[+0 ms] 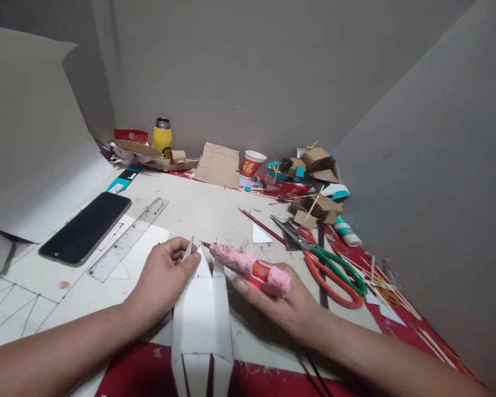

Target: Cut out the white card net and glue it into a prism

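Observation:
A folded white paper model (pixel 200 317) with pointed flaps at its far end stands in the lower middle. My left hand (pixel 171 270) pinches one of those flaps between thumb and fingers. In my right hand (pixel 287 309) is a pink glue gun (pixel 248 267), its dark nozzle pointing left at the tips of the flaps. Some fingers of my right hand are hidden behind the gun's body. The near end of the model has narrow slits between its panels.
Left of my hands lie a black phone (pixel 86 227) and a clear ruler (pixel 128 240). Orange-and-green scissors (pixel 334 275) and a red pencil (pixel 262 225) lie right. Behind are a yellow bottle (pixel 162 138), a paper cup (pixel 252 165) and cardboard pieces (pixel 219 164).

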A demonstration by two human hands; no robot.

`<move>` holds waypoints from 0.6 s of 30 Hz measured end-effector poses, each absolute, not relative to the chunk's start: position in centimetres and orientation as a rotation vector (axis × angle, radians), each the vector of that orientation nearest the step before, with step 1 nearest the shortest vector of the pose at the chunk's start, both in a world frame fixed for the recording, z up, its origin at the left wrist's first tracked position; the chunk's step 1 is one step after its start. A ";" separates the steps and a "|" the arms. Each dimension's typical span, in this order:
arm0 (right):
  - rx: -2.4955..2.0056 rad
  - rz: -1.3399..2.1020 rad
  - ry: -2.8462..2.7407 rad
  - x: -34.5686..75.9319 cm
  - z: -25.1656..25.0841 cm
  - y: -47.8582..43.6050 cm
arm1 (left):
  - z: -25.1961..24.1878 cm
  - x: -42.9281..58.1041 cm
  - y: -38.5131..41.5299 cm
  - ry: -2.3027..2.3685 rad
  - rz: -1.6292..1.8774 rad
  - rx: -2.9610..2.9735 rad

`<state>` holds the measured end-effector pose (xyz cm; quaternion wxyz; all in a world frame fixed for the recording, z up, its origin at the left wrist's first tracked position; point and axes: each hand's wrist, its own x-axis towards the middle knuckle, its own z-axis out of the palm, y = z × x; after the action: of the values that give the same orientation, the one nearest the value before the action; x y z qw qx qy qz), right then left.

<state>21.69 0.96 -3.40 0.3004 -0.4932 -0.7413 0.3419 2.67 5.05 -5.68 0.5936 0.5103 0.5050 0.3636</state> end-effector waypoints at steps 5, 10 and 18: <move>-1.345 0.913 -1.977 21.5 -3.3 0.8 | -5.6 2.6 5.1 1.189 0.852 1.226; -1.340 0.915 -1.979 21.5 -3.5 0.6 | -5.6 2.6 5.2 1.172 0.898 1.268; -1.330 0.901 -1.991 21.5 -3.7 0.8 | -5.6 2.7 5.3 1.180 0.885 1.227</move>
<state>21.50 0.77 -3.68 0.2876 -0.4979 -0.7454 0.3373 2.70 5.27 -5.63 0.5741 0.5236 0.5036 0.3776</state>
